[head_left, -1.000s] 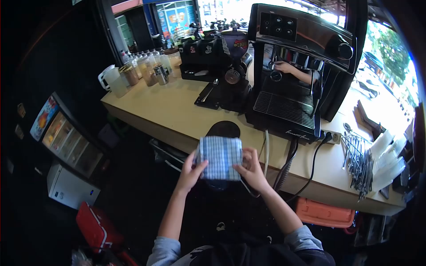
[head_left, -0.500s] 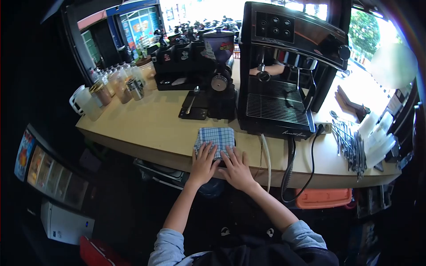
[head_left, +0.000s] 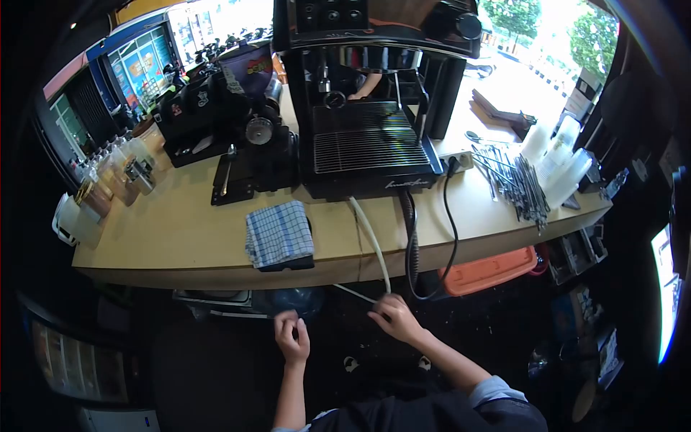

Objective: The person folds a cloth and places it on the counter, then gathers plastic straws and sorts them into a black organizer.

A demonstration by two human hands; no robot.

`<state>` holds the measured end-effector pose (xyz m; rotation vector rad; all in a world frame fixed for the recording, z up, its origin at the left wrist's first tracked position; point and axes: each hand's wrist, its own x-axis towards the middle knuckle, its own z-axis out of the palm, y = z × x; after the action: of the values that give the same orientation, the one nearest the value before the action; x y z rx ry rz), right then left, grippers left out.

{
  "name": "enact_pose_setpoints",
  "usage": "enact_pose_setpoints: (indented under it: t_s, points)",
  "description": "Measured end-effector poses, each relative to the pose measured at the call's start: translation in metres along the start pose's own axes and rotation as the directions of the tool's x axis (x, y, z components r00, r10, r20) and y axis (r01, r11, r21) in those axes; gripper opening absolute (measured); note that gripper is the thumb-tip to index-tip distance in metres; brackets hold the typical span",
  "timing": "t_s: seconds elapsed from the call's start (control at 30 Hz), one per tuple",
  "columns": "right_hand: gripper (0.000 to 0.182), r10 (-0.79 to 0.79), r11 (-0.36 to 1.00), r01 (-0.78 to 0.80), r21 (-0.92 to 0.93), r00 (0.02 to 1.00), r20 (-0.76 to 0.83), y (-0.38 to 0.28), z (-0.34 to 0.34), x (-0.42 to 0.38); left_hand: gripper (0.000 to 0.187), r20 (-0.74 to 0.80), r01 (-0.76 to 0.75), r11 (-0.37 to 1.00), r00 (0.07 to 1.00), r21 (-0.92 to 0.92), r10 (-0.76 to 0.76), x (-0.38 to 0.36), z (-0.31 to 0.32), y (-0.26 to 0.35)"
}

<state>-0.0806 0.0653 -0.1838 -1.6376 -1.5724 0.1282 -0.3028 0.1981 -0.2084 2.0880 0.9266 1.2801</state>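
Note:
A folded blue-and-white checked cloth (head_left: 279, 232) lies on a dark pad (head_left: 289, 264) near the counter's front edge. My left hand (head_left: 291, 340) hangs below that edge, slightly blurred, fingers loosely bent, thumb apart, nothing in it. To its right, my right hand (head_left: 400, 321) is also empty, its fingers half curled and its thumb apart. Its knuckles overlap the lower end of a white hose (head_left: 372, 237) that drops over the edge. Above stands a black espresso machine (head_left: 374, 180) with a slatted drip tray (head_left: 363, 147).
A coffee grinder (head_left: 277, 155) and a spoon (head_left: 227, 171) on a black mat are left of the machine. Bottles and jugs (head_left: 80, 222) line the far left. Metal straws or stirrers (head_left: 524, 189) and plastic cups (head_left: 565, 176) sit right. Black cables (head_left: 412, 237) hang above an orange lid (head_left: 489, 272).
Both hands have left the cloth and drawn back below the counter edge, the right one moving toward the hose. The cloth stays on its pad. My view has turned to the right.

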Motion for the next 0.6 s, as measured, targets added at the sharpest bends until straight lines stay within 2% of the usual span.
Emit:
enact_pose_setpoints:
  t_s: [0.07, 0.17, 0.2, 0.23, 0.27, 0.3, 0.33, 0.37, 0.4, 0.43, 0.47, 0.5, 0.53, 0.57, 0.6]
  points:
    - [0.021, 0.210, 0.975, -0.191, -0.114, 0.961, 0.182, 0.027, -0.011, -0.061, 0.012, 0.153, 0.219, 0.974, 0.962, 0.065, -0.227, -0.052, 0.005, -0.034]
    - [0.024, 0.526, 0.850, -0.510, -0.130, 0.837, 0.154, 0.056, -0.021, -0.168, 0.016, 0.295, 0.544, 0.831, 0.780, 0.116, -0.552, -0.130, 0.020, -0.061]
    - [0.023, 0.642, 0.766, -0.616, -0.182, 0.731, 0.230, 0.081, -0.016, -0.220, 0.018, 0.361, 0.562, 0.795, 0.710, 0.227, -0.605, -0.154, 0.022, -0.066]
    - [0.023, 0.768, 0.637, -0.705, -0.313, 0.546, 0.333, 0.101, -0.013, -0.271, 0.022, 0.411, 0.562, 0.755, 0.633, 0.338, -0.656, -0.182, 0.024, -0.074]
    - [0.026, 0.857, 0.493, -0.745, -0.449, 0.326, 0.400, 0.114, -0.012, -0.318, 0.028, 0.527, 0.500, 0.753, 0.539, 0.428, -0.658, -0.222, 0.028, -0.101]
    - [0.030, 0.878, 0.416, -0.764, -0.494, 0.195, 0.438, 0.119, -0.013, -0.366, 0.034, 0.621, 0.421, 0.751, 0.426, 0.508, -0.658, -0.256, 0.032, -0.129]
    - [0.035, 0.882, 0.339, -0.770, -0.540, 0.061, 0.467, 0.121, -0.017, -0.396, 0.038, 0.693, 0.396, 0.675, 0.123, 0.622, -0.710, -0.272, 0.033, -0.138]
    - [0.039, 0.925, 0.170, -0.853, -0.494, -0.035, 0.379, 0.059, -0.058, -0.374, 0.043, 0.679, 0.326, 0.607, -0.191, 0.725, -0.709, -0.285, 0.037, -0.145]
    - [0.048, 0.944, 0.147, -0.861, -0.486, -0.025, 0.329, 0.096, -0.035, -0.457, 0.042, 0.662, 0.282, 0.601, -0.247, 0.748, -0.708, -0.301, 0.037, -0.144]
    - [0.058, 0.933, 0.002, -0.866, -0.501, -0.179, 0.313, 0.135, -0.011, -0.536, 0.042, 0.660, 0.237, 0.618, -0.193, 0.750, -0.726, -0.318, 0.037, -0.144]
    - [0.063, 0.867, -0.211, -0.905, -0.370, -0.348, 0.357, 0.107, -0.035, -0.535, 0.041, 0.669, 0.175, 0.649, -0.097, 0.741, -0.737, -0.334, 0.039, -0.141]
    - [0.060, 0.896, -0.256, -0.898, -0.359, -0.360, 0.261, 0.087, -0.047, -0.549, 0.041, 0.677, 0.146, 0.668, -0.021, 0.730, -0.735, -0.341, 0.044, -0.131]
    - [0.059, 0.922, -0.236, -0.936, -0.262, -0.301, 0.242, 0.070, -0.057, -0.560, 0.040, 0.686, 0.138, 0.685, 0.048, 0.715, -0.726, -0.348, 0.052, -0.124]
    - [0.058, 0.944, -0.214, -0.963, -0.166, -0.247, 0.217, 0.056, -0.065, -0.570, 0.038, 0.678, 0.251, 0.653, -0.013, 0.714, -0.735, -0.345, 0.061, -0.117]
    - [0.058, 0.941, -0.227, -0.961, -0.158, -0.258, 0.217, 0.052, -0.068, -0.582, 0.037, 0.667, 0.359, 0.604, -0.075, 0.712, -0.742, -0.333, 0.069, -0.101]
